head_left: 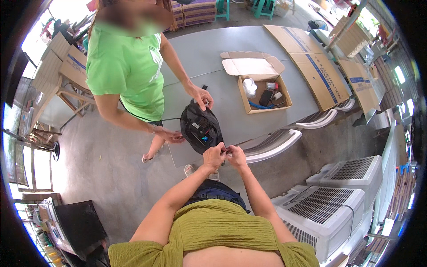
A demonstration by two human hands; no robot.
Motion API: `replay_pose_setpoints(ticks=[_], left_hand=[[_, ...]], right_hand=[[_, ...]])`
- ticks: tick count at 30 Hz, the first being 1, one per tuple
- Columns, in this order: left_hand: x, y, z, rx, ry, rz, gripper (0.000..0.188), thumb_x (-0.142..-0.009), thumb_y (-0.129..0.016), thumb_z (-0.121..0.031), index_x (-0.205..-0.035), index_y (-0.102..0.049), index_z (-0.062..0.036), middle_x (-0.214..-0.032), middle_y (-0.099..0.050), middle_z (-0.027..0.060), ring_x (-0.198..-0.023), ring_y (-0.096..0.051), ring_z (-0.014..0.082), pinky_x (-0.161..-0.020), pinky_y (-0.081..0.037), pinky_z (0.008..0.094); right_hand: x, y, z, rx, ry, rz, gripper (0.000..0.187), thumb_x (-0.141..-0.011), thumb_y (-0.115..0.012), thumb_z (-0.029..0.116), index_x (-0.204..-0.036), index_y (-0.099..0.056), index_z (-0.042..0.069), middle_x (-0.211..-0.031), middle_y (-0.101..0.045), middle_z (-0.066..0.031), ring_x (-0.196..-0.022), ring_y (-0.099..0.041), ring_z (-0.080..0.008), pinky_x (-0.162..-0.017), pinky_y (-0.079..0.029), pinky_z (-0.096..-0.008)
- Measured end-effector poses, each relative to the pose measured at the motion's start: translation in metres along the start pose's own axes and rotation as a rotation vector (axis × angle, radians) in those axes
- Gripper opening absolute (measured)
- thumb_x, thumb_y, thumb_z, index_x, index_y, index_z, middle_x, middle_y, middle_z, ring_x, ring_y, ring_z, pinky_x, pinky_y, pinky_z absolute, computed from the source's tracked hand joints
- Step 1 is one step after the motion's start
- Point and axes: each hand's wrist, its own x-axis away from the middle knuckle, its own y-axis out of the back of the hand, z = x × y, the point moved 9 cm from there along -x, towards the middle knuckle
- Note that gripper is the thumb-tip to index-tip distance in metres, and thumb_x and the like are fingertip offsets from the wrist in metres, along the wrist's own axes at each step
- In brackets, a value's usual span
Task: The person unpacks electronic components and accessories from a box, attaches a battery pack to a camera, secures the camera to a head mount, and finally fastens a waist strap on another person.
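A black, soft, rounded fabric piece [190, 115], like a cap or pouch, lies at the near left edge of the grey table. A black electronic device [199, 128] with a small lit blue spot shows inside it. My left hand [214, 155] is closed in a pinch on the near edge of this fabric. Beside it, my right hand [235, 156] pinches at the same corner, where a small dark end shows between the fingers; its exact kind is hidden. Across from me, a co-worker's hand [202, 96] touches the fabric's far edge, and their other hand [171, 135] rests by its left side.
On the grey table [195, 53] stands an open cardboard box [267, 107] with a charger, cables and a white plastic bundle. Flattened cardboard [311, 66] lies along the right side. White chairs [275, 144] are tucked under the near edge. Grey-white air coolers [329, 213] stand at lower right.
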Motion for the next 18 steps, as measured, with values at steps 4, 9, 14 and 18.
replay_pose_setpoints(ticks=[4, 9, 14, 18], left_hand=[[0.010, 0.003, -0.003, -0.036, -0.036, -0.065, 0.010, -0.081, -0.065, -0.019, -0.088, -0.061, -0.0129, -0.072, -0.067, 0.0118, -0.071, -0.066, 0.0345, -0.061, -0.049, 0.0453], [0.018, 0.002, -0.007, -0.034, -0.075, -0.098, 0.010, -0.081, -0.065, -0.017, -0.088, -0.061, -0.0125, -0.074, -0.068, 0.0115, -0.072, -0.066, 0.0335, -0.060, -0.050, 0.0445], [0.023, 0.003, -0.004, -0.131, -0.026, -0.139, 0.007, -0.081, -0.065, -0.016, -0.086, -0.062, -0.0130, -0.076, -0.068, 0.0095, -0.071, -0.067, 0.0317, -0.060, -0.050, 0.0436], [0.021, 0.030, 0.005, -0.111, 0.032, -0.299, 0.005, -0.082, -0.063, -0.013, -0.086, -0.061, -0.0102, -0.076, -0.068, 0.0112, -0.073, -0.067, 0.0327, -0.061, -0.050, 0.0444]], right_hand=[[-0.012, -0.008, -0.026, -0.051, -0.060, 0.135, 0.025, -0.066, -0.081, 0.013, -0.085, -0.069, 0.003, -0.079, -0.072, -0.0093, -0.072, -0.070, -0.0207, -0.066, -0.054, -0.0317], [-0.018, -0.020, -0.029, -0.146, 0.039, 0.235, 0.026, -0.065, -0.083, 0.015, -0.084, -0.070, 0.004, -0.080, -0.070, -0.0106, -0.075, -0.068, -0.0231, -0.069, -0.053, -0.0338], [-0.024, -0.016, -0.019, 0.120, 0.131, 0.283, 0.028, -0.065, -0.083, 0.022, -0.086, -0.071, 0.008, -0.086, -0.068, -0.0091, -0.083, -0.066, -0.0283, -0.073, -0.053, -0.0377], [-0.029, 0.002, -0.034, 0.223, 0.097, 0.186, 0.031, -0.062, -0.084, 0.020, -0.088, -0.072, 0.007, -0.083, -0.067, -0.0101, -0.080, -0.065, -0.0276, -0.072, -0.051, -0.0366]])
